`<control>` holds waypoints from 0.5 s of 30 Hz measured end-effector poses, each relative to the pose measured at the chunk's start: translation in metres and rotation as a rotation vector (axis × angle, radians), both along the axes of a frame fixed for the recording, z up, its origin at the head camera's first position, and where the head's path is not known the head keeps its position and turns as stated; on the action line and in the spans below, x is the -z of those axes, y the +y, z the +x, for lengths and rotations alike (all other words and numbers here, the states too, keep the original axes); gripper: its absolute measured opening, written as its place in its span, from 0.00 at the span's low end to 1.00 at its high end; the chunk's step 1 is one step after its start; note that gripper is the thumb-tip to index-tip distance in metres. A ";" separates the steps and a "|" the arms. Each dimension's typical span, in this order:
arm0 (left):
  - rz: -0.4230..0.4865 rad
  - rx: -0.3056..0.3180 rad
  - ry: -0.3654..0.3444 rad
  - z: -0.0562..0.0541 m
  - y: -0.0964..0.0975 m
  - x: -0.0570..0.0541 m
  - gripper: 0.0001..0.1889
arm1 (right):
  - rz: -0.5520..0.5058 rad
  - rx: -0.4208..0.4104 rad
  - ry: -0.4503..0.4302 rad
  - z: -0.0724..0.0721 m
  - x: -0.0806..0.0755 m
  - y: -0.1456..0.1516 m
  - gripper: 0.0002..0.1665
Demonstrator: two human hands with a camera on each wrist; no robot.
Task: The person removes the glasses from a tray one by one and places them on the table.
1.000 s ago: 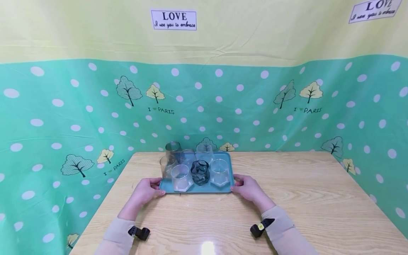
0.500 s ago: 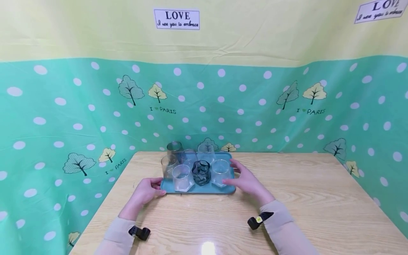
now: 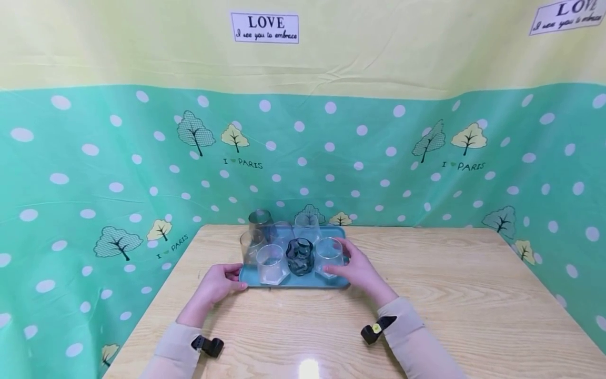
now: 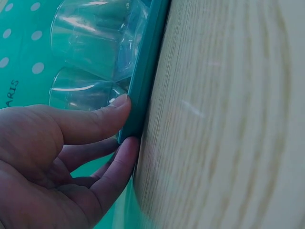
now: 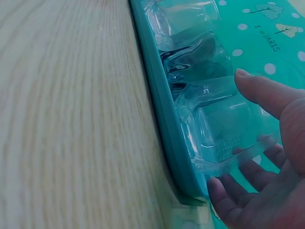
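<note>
At the left front corner of a blue-green tray [image 3: 303,284], my left hand [image 3: 219,284] pinches the edge. Its thumb lies on top and fingers underneath in the left wrist view. My right hand [image 3: 356,269] is at the clear hexagonal-based glass [image 3: 329,252] in the front right of the tray. In the right wrist view, the thumb [image 5: 259,90] is at one side of this glass, with loosely spread fingers [image 5: 252,174] along the other. Beside it stands a dark, wavy glass [image 3: 300,257], then another clear glass [image 3: 271,263].
Behind these, a smoky glass [image 3: 261,223] and several clear glasses, among them a back one [image 3: 306,227], crowd the tray. The tray sits near the far left of a wooden table [image 3: 450,295]. A green dotted curtain [image 3: 379,158] hangs right behind the table.
My right hand has let go of the tray's right front corner and moved up and left around the front right glass. My left hand has kept its hold on the tray.
</note>
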State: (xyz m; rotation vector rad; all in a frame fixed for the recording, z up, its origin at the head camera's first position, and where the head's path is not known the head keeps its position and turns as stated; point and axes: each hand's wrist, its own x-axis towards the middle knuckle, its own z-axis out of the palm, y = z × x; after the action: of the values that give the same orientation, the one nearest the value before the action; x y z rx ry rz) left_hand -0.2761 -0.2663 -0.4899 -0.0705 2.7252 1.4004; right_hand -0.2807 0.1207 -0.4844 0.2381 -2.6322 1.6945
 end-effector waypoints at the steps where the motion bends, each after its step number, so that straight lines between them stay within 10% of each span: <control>1: -0.002 0.003 0.002 0.000 0.000 0.000 0.35 | -0.002 0.002 -0.004 0.000 0.000 0.000 0.53; 15: 0.001 0.005 0.006 -0.001 0.000 0.000 0.36 | -0.003 0.008 -0.021 0.003 -0.004 -0.001 0.52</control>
State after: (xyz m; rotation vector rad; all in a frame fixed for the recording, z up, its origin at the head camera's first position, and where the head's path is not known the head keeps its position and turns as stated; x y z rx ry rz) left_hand -0.2770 -0.2665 -0.4903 -0.0595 2.7272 1.4032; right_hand -0.2776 0.1195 -0.4806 0.2105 -2.6417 1.7082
